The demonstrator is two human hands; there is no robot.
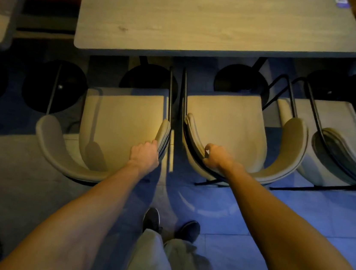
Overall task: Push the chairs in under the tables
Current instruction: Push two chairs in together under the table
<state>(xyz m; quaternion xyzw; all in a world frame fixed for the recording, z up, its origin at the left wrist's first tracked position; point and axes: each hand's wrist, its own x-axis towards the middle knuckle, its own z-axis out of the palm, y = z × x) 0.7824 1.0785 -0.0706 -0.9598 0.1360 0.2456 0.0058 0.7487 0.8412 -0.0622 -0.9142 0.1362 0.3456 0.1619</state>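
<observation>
Head | left hand [145,156] grips left chair [120,125] backrest | right hand [215,158] grips middle chair [228,120]

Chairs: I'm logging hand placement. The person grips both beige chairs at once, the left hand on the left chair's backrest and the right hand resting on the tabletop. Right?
Not quite. The head view shows the right hand gripping the right chair by its backrest, not resting on the table. The left hand does hold the left chair.

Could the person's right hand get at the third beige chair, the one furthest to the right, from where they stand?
Probably yes, after letting go. The right hand grips the curved backrest of the middle beige padded chair; the third beige chair stands right beside it, with only bare floor between it and the person.
</observation>
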